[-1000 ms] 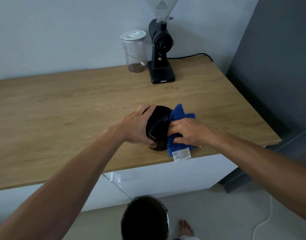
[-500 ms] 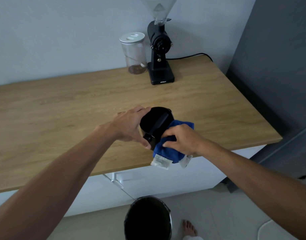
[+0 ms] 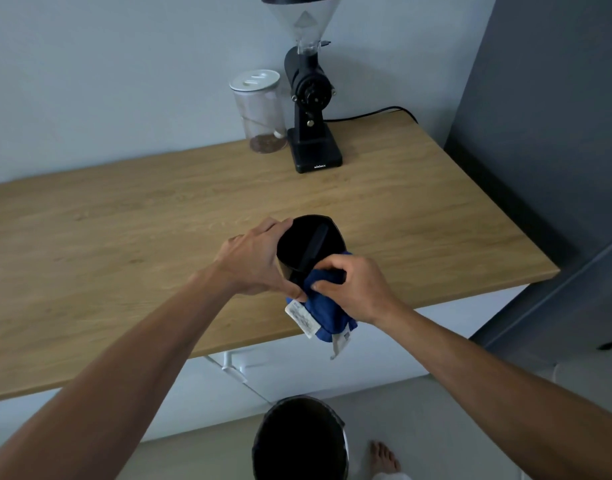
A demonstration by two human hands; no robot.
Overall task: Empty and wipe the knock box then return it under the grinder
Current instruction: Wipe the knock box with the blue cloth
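The black round knock box [image 3: 306, 242], with a dark bar across its mouth, is held above the front of the wooden counter [image 3: 124, 244], its opening facing up toward me. My left hand [image 3: 254, 259] grips its left side. My right hand [image 3: 354, 289] presses a blue cloth [image 3: 327, 311] against the box's near rim; white labels hang from the cloth. The black grinder [image 3: 311, 112] with a clear hopper stands at the back of the counter by the wall.
A clear jar [image 3: 259, 110] with a white lid stands left of the grinder. A black bin [image 3: 299, 441] sits on the floor below the counter edge, with a bare foot [image 3: 384, 457] beside it. A dark grey wall [image 3: 540, 133] bounds the right side.
The knock box has turned from tilted on its side to mouth-up. The cloth moved from the box's right side down to its near rim, and both hands shifted slightly.
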